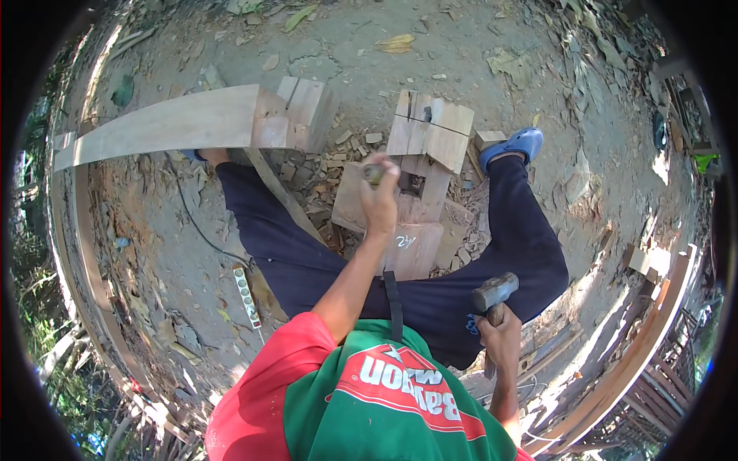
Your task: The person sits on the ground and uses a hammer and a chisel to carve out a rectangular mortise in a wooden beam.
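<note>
My left hand grips a small olive-brown tool, blurred, above a notched wooden workpiece between my legs; whether it touches the wood I cannot tell. A dark cavity shows in the wood beside that hand. Low on the right, over my thigh, my right hand is wrapped round the handle of a steel-headed hammer. Cut wooden blocks form the far end of the workpiece.
A long curved beam with blocks at its end lies at left. Wood chips surround the work. A power strip and cable are by my left leg. Planks lie far right. My clogs rest on the dirt ground.
</note>
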`<state>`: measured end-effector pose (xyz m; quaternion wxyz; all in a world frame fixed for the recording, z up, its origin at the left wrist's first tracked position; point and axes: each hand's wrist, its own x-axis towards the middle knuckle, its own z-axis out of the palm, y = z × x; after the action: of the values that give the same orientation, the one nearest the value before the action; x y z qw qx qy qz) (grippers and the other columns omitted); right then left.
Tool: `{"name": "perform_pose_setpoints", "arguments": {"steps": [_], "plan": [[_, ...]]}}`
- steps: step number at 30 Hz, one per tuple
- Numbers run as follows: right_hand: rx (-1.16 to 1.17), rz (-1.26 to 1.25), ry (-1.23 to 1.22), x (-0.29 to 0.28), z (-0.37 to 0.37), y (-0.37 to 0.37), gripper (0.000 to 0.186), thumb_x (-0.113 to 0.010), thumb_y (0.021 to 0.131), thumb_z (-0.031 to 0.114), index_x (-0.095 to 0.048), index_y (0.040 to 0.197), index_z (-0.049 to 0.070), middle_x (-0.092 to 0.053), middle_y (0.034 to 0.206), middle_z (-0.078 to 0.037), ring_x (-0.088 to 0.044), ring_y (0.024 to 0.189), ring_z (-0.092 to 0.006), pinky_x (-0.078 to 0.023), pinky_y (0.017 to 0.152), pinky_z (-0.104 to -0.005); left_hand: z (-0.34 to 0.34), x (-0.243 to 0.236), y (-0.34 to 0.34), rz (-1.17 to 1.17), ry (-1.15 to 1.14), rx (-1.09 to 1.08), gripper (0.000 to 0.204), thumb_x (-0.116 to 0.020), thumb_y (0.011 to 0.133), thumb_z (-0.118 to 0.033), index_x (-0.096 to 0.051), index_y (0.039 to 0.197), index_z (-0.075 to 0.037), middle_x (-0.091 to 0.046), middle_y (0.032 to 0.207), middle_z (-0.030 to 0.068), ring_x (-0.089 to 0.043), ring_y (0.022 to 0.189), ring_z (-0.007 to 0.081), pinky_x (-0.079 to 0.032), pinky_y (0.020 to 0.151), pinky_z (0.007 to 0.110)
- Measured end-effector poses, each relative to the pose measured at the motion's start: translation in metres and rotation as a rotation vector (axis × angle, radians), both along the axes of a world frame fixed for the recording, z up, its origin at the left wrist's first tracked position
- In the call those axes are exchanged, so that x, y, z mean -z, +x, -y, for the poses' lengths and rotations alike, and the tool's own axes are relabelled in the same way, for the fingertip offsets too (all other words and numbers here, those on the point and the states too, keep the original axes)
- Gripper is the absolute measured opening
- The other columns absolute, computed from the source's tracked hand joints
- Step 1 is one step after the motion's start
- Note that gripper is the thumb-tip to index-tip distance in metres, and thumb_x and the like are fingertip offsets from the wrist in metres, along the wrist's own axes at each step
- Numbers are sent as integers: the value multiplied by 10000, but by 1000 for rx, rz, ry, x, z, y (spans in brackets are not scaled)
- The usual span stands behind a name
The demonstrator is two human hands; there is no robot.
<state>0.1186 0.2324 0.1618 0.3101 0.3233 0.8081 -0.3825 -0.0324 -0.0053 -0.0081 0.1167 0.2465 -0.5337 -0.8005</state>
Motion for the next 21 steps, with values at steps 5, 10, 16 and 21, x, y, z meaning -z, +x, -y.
{"name": "perform_pose_setpoints", "arguments": {"steps": [5, 10, 16, 21], "plan": [[-66, -123, -81, 10, 22, -11, 269, -744, 781, 154, -624, 899, -56, -565, 627, -138, -560, 564, -171, -482, 604, -379, -30, 17, 23, -73, -269, 364, 179, -751, 875, -116, -591, 940, -71, -602, 950, 12, -549, 907, 120, -465, 826, 322], [-298, -188, -115, 1, 56, -47, 289, -750, 765, 149, -643, 944, -53, -657, 724, -226, -646, 673, -423, -508, 650, -396, -47, 5, 47, -231, -564, 521, 267, -808, 785, -112, -552, 848, -69, -561, 874, 83, -552, 881, 254, -452, 815, 378], [-271, -27, -60, 15, 64, -70, 297, -748, 759, 131, -658, 972, -54, -687, 744, -216, -706, 681, -358, -522, 665, -372, -43, 13, 25, -188, -444, 472, 262, -796, 761, -123, -549, 823, -62, -513, 800, 100, -503, 805, 300, -414, 754, 409], [-302, -87, 6, 15, 77, -85, 266, -745, 746, 89, -662, 961, -45, -708, 772, -203, -727, 702, -330, -535, 688, -365, -40, 1, 27, -222, -406, 459, 255, -794, 739, -116, -554, 817, -78, -518, 795, 96, -496, 799, 315, -404, 757, 425]]}}
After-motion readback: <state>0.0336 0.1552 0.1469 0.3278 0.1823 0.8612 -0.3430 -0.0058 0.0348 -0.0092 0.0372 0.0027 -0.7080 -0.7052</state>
